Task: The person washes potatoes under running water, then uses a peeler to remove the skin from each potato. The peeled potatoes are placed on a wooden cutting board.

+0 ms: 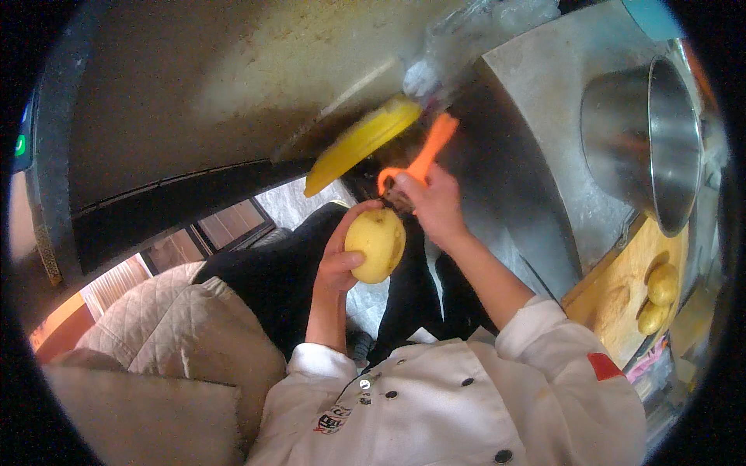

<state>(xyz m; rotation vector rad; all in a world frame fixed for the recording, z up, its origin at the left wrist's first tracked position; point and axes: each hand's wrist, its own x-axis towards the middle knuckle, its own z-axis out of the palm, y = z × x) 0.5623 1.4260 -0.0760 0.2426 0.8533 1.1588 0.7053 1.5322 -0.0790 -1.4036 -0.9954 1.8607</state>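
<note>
A largely peeled potato point(376, 247) rests in my left hand point(340, 262), the thumb on its near side and the fingers behind it. Just to its upper right, my right hand point(436, 204) grips an orange peeler point(428, 152). Something dark and blurred lies between the peeler and the potato's top; whether it touches the potato I cannot tell. Beyond both hands is the yellow rim of a container point(364, 145). At the right, two potatoes point(662, 284) sit on a wooden board point(612, 303).
A deep stainless steel pot point(629, 140) stands on the metal surface point(542, 87) at the upper right. Crumpled clear plastic point(460, 46) lies at the top. A quilted fabric piece point(175, 320) is at the lower left, and a dark-edged counter point(175, 128) spans the upper left.
</note>
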